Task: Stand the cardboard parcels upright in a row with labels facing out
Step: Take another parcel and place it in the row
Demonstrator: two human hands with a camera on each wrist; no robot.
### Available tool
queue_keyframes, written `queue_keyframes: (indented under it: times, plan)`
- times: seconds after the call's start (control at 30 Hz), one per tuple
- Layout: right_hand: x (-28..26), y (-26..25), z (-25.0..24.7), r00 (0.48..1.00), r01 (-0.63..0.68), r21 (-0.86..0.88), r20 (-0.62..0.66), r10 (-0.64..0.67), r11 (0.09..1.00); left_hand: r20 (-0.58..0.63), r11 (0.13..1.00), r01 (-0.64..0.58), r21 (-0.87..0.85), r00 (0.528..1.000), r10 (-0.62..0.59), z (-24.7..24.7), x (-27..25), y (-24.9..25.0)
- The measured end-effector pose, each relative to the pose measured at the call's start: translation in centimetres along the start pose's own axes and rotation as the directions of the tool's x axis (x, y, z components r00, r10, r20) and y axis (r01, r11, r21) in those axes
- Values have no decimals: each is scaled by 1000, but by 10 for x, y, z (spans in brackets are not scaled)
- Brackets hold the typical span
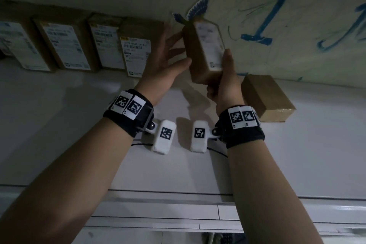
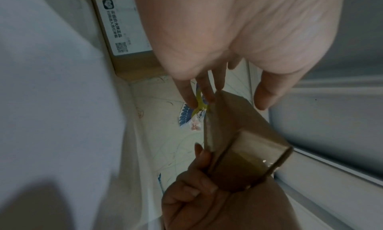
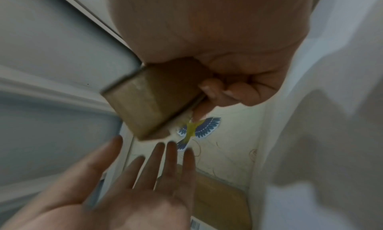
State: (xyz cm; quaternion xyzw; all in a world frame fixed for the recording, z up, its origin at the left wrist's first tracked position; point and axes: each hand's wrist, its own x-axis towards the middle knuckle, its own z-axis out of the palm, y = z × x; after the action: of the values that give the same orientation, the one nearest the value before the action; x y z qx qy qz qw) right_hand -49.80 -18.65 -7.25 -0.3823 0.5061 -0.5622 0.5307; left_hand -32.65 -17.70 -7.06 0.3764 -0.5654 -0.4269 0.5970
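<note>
Your right hand (image 1: pixel 223 83) has its grip wrapped round the lower end of the raised parcel (image 1: pixel 204 49), label toward you, long axis near upright and tipped slightly left. It hangs just right of the labelled row of parcels (image 1: pixel 79 45) along the wall, clear of the surface (image 1: pixel 59 125). Your left hand (image 1: pixel 168 59) is spread, holding nothing, between row and parcel, nearest its plain side. One unlabelled parcel (image 1: pixel 267 99) lies flat further right of the row

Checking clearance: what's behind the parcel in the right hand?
Behind the held parcel, gripped by the right hand, is the scribbled wall with a blue bird sticker. The parcel covers the sticker's lower part. The left hand is open beside it.
</note>
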Motion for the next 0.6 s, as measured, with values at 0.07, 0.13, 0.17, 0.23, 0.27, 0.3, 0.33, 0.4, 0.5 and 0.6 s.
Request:
queue_keyframes:
  times: [0.07,0.13,0.17,0.23,0.27,0.3,0.33,0.4,0.5,0.6]
  plan:
    - [-2,-1,3,999,-43,45,23,42,998,30,1000,3,-25,1000,-3,2,-3,4]
    - [-4,-2,4,994,-59,24,89,57,998,80,1000,-27,-4,996,27,5,-5,7]
    - [-7,-3,5,992,-56,5,116,55,998,102,999,-34,0,994,34,6,-7,10]
    - [-10,-2,5,988,-6,-48,156,14,999,101,999,-26,19,995,24,6,-8,14]
    - [-12,-3,5,983,42,-66,180,-30,997,85,999,-26,31,996,23,5,-8,16]
    - [-14,-2,5,977,87,-63,201,-73,994,63,999,-26,45,998,23,3,-8,16]
    - [-16,-1,5,971,125,-45,212,-113,991,41,998,-32,62,999,29,2,-8,15]
    - [-18,-3,6,962,178,8,211,-175,984,27,996,-39,84,999,37,0,-8,15]
    - [-16,-8,10,950,245,20,193,-244,969,61,994,-45,103,997,39,-5,-4,20]
    - [-5,-20,20,958,258,-5,132,-255,966,-22,995,-94,36,995,95,-20,4,30]
